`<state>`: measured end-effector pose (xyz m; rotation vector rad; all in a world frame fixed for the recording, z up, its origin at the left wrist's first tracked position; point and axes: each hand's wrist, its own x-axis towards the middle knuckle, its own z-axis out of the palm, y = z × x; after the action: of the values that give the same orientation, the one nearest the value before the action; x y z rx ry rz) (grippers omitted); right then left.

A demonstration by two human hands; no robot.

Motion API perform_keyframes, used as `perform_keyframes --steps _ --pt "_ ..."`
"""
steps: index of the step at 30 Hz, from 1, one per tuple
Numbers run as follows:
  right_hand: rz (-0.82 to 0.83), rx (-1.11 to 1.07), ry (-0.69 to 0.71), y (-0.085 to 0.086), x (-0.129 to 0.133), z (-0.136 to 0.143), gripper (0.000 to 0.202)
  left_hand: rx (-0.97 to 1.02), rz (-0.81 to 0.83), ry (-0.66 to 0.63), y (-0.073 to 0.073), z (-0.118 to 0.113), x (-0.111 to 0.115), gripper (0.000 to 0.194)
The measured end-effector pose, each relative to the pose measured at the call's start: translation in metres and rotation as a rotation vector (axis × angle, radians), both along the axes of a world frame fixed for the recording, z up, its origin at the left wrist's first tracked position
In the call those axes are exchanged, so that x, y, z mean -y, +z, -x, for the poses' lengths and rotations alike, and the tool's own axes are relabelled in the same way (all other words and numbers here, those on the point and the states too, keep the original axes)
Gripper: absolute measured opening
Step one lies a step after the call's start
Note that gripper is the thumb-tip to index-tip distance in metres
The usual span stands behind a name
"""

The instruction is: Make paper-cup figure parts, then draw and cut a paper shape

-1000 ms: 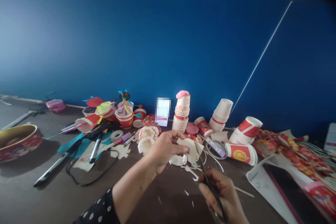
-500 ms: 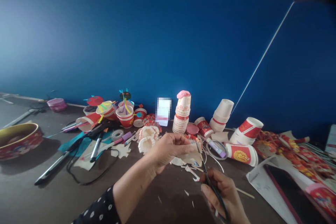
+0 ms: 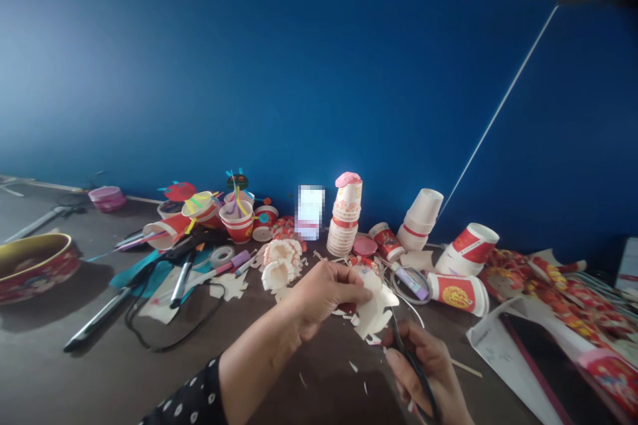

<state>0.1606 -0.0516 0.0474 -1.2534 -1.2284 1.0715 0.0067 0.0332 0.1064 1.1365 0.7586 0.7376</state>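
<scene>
My left hand (image 3: 326,295) is closed, pinching a cream-white piece of cut paper (image 3: 373,312) between thumb and fingers. The paper has an uneven, notched outline. My right hand (image 3: 423,372) grips dark-handled scissors (image 3: 415,366), with the blades pointing up at the paper's right edge. Whether the blades touch the paper is hard to make out. Small white paper scraps (image 3: 353,366) lie on the dark table below the hands. Just beyond my left hand are white, ragged-edged cup pieces (image 3: 278,273).
A tall stack of paper cups (image 3: 343,222) topped with pink stands behind the hands. To the right lie a glue stick (image 3: 411,281), a tipped red cup (image 3: 457,293) and a phone (image 3: 553,365). Leftward are a tape roll (image 3: 222,255), a silver-black pen-like tool (image 3: 107,312) and a round tin (image 3: 40,269).
My left hand has turned the paper, so its broad cream face now shows and hangs lower. The scissors in my right hand have shifted slightly to the right.
</scene>
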Motion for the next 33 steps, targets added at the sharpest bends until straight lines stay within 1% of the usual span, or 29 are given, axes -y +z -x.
perform_keyframes --steps 11,16,23,25,29,33 --pt "0.011 -0.064 -0.08 0.001 0.0 0.005 0.037 0.087 0.098 -0.019 -0.006 -0.009 0.009 0.02" --pt "-0.006 -0.043 -0.074 0.004 0.001 0.006 0.034 0.147 0.146 -0.016 -0.007 -0.011 0.012 0.022" --pt "-0.026 -0.017 -0.142 -0.005 0.001 0.007 0.034 0.181 0.213 0.008 -0.006 -0.016 0.016 0.024" --pt "-0.028 -0.004 -0.14 -0.006 0.002 0.007 0.035 0.187 0.237 0.011 -0.007 -0.017 0.018 0.025" --pt "-0.004 0.024 -0.124 -0.003 0.003 0.008 0.037 0.193 0.263 0.022 -0.009 -0.02 0.02 0.025" --pt "0.02 0.042 -0.163 0.001 0.002 0.009 0.041 0.197 0.275 0.029 -0.009 -0.02 0.021 0.026"
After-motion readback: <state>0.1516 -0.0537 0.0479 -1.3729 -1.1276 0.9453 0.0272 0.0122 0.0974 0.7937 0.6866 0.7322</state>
